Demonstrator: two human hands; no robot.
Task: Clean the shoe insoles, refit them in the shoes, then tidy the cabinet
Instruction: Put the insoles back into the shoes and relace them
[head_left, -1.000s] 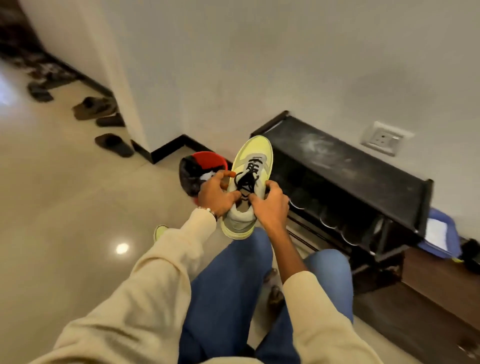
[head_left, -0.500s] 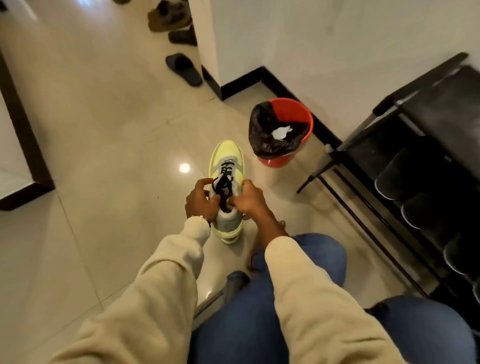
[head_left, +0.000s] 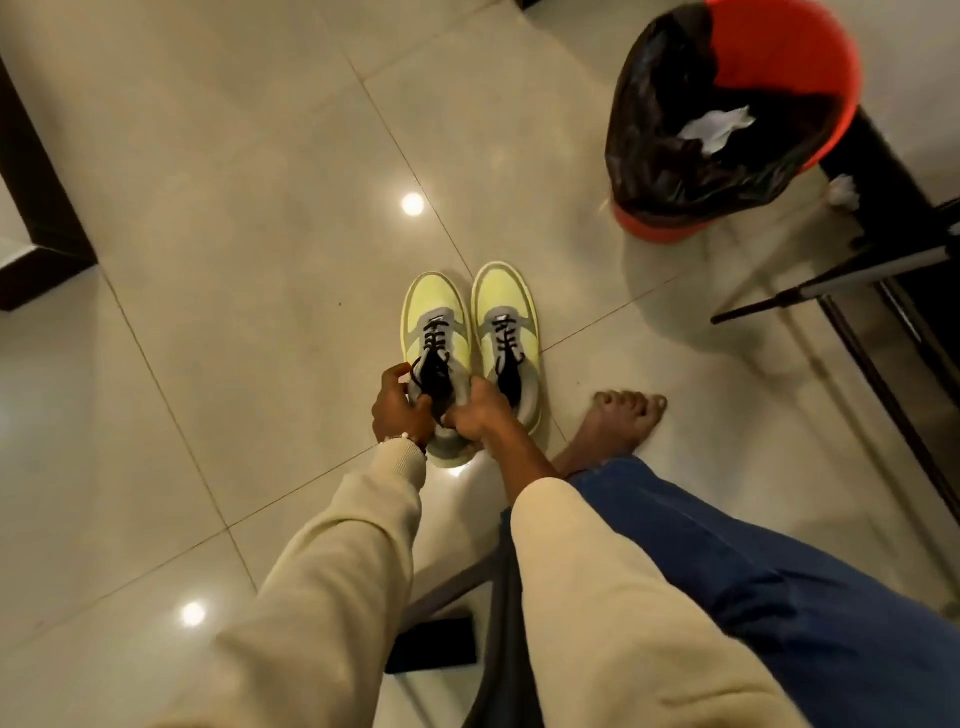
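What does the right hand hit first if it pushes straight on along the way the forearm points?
The right hand already grips the left sneaker at its collar; going on forward, it would likely run into that shoe's tongue and laces. Depth is unclear.

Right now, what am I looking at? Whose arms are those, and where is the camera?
There is no machine here. A person wears the camera on their head, so you look down just as they do. The two cream sleeves are that person's arms. The left hand and the right hand both grip the back part of one yellow-green sneaker, near its black laces. Its partner, the second sneaker, stands right beside it on the shiny tiled floor. The person's bare foot rests on the floor to the right. Further back stands a red bin lined with a black bag, with white crumpled paper inside. At the far right edge you see part of a dark shoe rack.
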